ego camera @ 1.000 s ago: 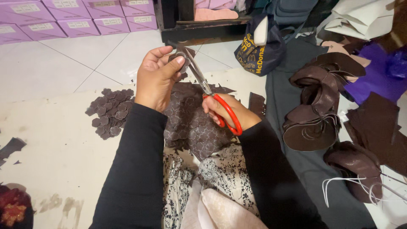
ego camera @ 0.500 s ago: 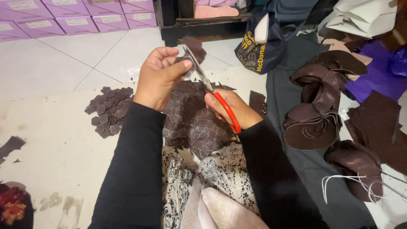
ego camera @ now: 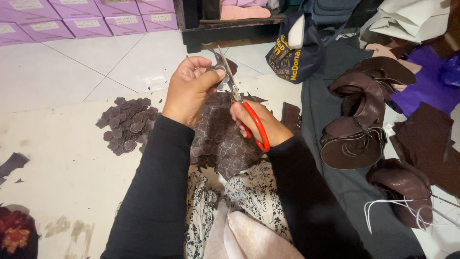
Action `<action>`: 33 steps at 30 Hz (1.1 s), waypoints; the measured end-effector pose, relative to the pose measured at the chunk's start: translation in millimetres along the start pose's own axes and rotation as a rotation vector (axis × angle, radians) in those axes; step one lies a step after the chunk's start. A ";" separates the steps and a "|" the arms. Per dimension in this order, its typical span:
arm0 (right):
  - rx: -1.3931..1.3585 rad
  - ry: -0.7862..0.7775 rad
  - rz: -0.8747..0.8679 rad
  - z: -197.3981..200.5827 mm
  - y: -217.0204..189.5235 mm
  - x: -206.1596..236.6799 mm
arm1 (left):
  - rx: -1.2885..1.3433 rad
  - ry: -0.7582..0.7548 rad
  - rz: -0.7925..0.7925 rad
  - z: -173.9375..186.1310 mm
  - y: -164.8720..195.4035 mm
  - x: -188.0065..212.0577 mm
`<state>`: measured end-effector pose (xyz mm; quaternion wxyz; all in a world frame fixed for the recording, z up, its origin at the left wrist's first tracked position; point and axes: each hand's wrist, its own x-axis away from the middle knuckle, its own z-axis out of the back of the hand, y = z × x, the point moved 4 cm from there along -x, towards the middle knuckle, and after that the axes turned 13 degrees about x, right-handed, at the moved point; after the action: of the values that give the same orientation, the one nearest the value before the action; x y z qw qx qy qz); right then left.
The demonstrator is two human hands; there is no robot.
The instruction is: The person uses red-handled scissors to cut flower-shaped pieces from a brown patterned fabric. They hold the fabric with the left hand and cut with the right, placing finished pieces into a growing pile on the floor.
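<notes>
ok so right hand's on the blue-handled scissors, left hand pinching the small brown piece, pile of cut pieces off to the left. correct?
Not quite: the scissors have red handles, not blue, as the head view shows. The rest stands: the right hand works them, the left hand pinches the small brown piece, and the pile of cut pieces lies to the left.

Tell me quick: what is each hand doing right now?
Left hand: closed, pinching a small brown cutout piece at the scissor blades.
Right hand: closed around the red-handled scissors.
</notes>
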<state>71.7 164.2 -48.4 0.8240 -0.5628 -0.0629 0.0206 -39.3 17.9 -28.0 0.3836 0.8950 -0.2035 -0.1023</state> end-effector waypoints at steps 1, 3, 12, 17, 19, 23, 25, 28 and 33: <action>-0.005 0.007 0.005 -0.6 -0.7 0.3 | 0.028 -0.009 -0.004 -1.1 -0.2 -0.3; -0.016 0.018 0.015 -2.9 -1.7 1.0 | 0.085 -0.026 -0.012 -2.2 -0.4 -0.3; -0.076 0.064 0.042 -6.7 -0.1 -3.7 | 0.202 -0.034 -0.016 -5.9 -3.8 -1.6; -0.086 0.047 0.007 -4.8 -0.9 -3.4 | 0.201 -0.030 -0.011 -5.4 -2.0 -0.3; -0.075 0.040 0.003 -3.9 -2.1 -2.1 | 0.182 -0.026 -0.002 -2.8 0.3 1.0; 0.033 0.042 -0.038 0.5 -2.3 0.7 | 0.123 -0.028 0.037 3.7 5.0 1.2; 0.103 0.041 -0.042 2.9 -2.5 0.3 | 0.091 -0.029 0.057 6.7 6.8 0.4; 0.183 0.045 -0.008 3.8 -3.6 -0.4 | 0.052 -0.020 0.082 11.1 8.9 0.8; 0.154 0.045 -0.026 3.2 -1.7 -0.5 | 0.077 -0.013 0.096 11.0 8.6 1.2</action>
<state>70.8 166.5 -45.7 0.8663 -0.4970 -0.0498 0.0019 -44.4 4.9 -29.3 0.3520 0.8976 -0.2526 -0.0817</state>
